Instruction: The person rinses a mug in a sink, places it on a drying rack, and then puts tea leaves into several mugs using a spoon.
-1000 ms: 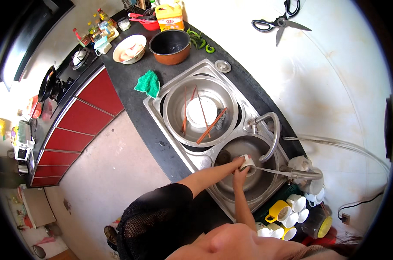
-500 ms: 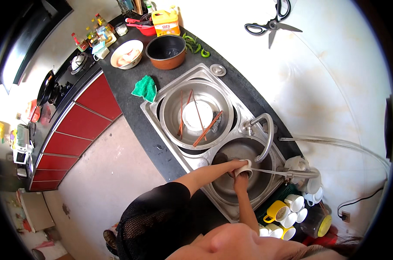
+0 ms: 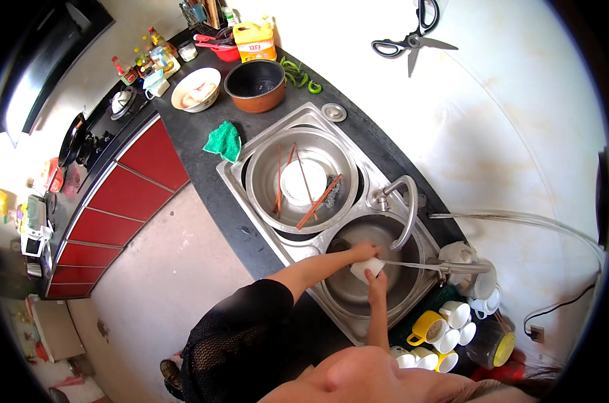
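Over the right sink basin [image 3: 406,295], a white cup [image 3: 367,270] is held between my two hands under a thin stream of water. My left hand [image 3: 365,252] grips its far side, fingers curled on it. My right hand [image 3: 377,279] holds the near side, thumb lying on the white surface. The water comes from a metal tap [image 3: 469,267] at the right. The curved faucet [image 3: 410,211] stands just beyond my hands. In the left basin [image 3: 264,201] lie a white dish [image 3: 301,181], brown chopsticks [image 3: 318,201] and a grey scouring pad [image 3: 332,191].
White and yellow mugs [image 3: 428,328] crowd a rack to the right. A green cloth [image 3: 223,141] lies on the dark counter, with a brown pot [image 3: 256,97], a bowl [image 3: 195,91], green peppers [image 3: 295,72] and a yellow jug [image 3: 256,41] beyond. Scissors [image 3: 414,41] hang on the wall.
The white cup has turned and moved slightly left and down. My right hand, earlier at its mouth, now grips it from outside. The left hand has shifted slightly left.
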Demonstrator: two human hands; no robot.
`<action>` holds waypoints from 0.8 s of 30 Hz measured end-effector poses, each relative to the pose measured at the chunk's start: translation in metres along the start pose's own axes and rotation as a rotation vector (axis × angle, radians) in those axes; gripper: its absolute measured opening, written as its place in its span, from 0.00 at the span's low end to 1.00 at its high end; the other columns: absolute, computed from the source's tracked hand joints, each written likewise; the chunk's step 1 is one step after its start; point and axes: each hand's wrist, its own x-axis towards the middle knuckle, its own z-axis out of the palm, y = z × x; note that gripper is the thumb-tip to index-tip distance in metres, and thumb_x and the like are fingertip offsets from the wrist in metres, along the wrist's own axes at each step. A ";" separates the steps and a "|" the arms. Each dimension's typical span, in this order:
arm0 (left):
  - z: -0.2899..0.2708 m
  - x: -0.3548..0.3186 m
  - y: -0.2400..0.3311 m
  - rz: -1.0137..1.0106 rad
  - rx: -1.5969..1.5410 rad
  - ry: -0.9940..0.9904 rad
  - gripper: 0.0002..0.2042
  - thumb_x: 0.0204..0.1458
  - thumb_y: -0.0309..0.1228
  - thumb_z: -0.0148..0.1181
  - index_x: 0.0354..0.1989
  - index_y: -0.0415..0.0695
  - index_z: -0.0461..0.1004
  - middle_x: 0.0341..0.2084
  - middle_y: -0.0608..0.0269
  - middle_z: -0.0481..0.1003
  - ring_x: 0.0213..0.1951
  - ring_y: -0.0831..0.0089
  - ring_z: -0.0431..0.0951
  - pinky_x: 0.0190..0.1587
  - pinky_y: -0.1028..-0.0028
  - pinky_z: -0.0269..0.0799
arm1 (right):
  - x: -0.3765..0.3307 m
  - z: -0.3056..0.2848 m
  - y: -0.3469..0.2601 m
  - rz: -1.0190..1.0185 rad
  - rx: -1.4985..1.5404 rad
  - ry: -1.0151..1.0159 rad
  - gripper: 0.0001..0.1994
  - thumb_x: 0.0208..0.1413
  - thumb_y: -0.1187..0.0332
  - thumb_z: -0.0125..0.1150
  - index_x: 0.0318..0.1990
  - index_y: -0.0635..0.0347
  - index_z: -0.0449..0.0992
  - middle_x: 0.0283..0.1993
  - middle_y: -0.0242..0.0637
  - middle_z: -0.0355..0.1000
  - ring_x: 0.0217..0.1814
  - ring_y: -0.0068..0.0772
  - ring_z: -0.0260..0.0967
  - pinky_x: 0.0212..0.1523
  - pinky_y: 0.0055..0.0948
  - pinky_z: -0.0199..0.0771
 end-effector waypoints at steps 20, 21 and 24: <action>0.001 -0.023 0.020 -0.496 -1.033 -0.186 0.26 0.39 0.50 0.62 0.42 0.44 0.70 0.32 0.59 0.74 0.33 0.66 0.75 0.31 0.62 0.74 | 0.010 -0.007 -0.006 -0.542 -1.234 0.104 0.19 0.38 0.76 0.53 0.44 0.64 0.69 0.43 0.49 0.68 0.47 0.52 0.63 0.46 0.41 0.62; 0.011 -0.016 0.032 -0.539 -1.006 -0.079 0.25 0.39 0.49 0.62 0.42 0.44 0.71 0.33 0.59 0.74 0.34 0.66 0.75 0.32 0.62 0.73 | 0.023 -0.004 0.007 -0.603 -0.981 0.282 0.17 0.41 0.75 0.53 0.43 0.63 0.69 0.42 0.48 0.69 0.46 0.45 0.65 0.46 0.37 0.63; 0.023 -0.007 0.035 -0.497 -0.946 -0.006 0.20 0.44 0.43 0.60 0.40 0.40 0.72 0.34 0.59 0.73 0.32 0.68 0.75 0.33 0.65 0.71 | 0.037 0.020 -0.015 0.038 0.206 0.457 0.25 0.42 0.76 0.56 0.52 0.66 0.60 0.47 0.42 0.64 0.47 0.35 0.64 0.43 0.29 0.67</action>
